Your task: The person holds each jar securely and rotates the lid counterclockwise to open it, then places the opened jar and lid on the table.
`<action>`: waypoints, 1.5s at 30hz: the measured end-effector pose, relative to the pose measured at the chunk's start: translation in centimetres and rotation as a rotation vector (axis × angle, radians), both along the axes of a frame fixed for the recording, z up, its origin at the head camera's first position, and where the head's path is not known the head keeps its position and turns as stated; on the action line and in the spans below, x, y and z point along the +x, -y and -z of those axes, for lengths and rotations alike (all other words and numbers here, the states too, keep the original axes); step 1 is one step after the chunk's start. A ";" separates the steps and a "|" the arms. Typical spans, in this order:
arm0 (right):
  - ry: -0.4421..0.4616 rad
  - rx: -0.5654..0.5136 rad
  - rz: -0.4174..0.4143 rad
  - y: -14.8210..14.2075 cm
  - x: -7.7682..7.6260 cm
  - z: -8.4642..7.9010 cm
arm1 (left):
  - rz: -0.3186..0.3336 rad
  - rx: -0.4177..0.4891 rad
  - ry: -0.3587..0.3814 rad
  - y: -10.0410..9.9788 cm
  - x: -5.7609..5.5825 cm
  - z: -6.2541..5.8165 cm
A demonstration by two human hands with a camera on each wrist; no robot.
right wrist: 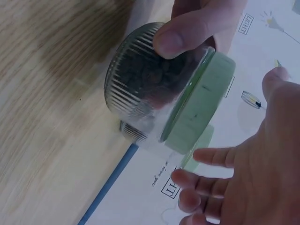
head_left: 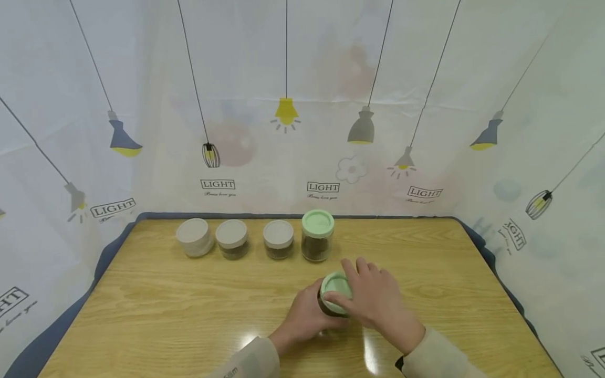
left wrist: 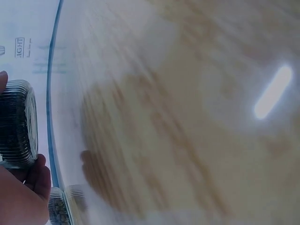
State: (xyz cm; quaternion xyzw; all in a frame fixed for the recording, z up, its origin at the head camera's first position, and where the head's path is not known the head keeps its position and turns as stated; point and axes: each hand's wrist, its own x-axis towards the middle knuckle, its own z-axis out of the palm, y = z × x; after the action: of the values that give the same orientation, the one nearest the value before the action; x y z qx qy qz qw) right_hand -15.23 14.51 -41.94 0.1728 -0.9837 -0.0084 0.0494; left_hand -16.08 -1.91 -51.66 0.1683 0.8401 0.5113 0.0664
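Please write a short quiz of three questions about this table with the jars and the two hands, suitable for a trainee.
1. True or false: the left hand grips the glass body of the near jar.
2. Multiple choice: how many jars stand in the back row on the table? A) two B) four C) six
3. Short answer: what colour is the lid under the right hand?

Key
1. True. Its thumb curls over the glass in the right wrist view.
2. B. Three have pale lids, and the tall jar has a green one.
3. Light green. The right hand's fingers are spread around the lid.
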 end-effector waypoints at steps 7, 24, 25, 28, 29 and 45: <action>0.049 0.016 0.094 0.9 0.3 1.0 | 0.000 -0.006 -0.024 -0.2 0.2 -0.1; 0.067 -0.059 -0.037 1.3 0.5 1.0 | 0.003 -0.046 -0.015 -0.2 -0.2 -0.3; 0.068 -0.061 -0.061 1.2 0.4 1.0 | 0.002 -0.049 -0.007 -0.2 -0.2 -0.2; 0.074 -0.057 -0.131 0.8 0.3 0.9 | 0.009 -0.048 -0.010 -0.1 -0.2 0.0; 0.080 -0.061 -0.152 0.7 0.3 0.9 | 0.013 -0.047 -0.011 -0.1 -0.2 0.0; 0.084 -0.009 -0.230 -0.2 0.1 0.4 | 0.061 -0.030 0.004 0.7 0.0 -0.3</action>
State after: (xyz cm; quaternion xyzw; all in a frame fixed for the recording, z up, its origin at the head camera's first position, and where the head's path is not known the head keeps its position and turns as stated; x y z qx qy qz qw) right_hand -15.13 14.75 -42.34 0.2843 -0.9586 0.0091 0.0094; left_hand -16.13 -2.57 -51.38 0.1916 0.8420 0.4969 0.0861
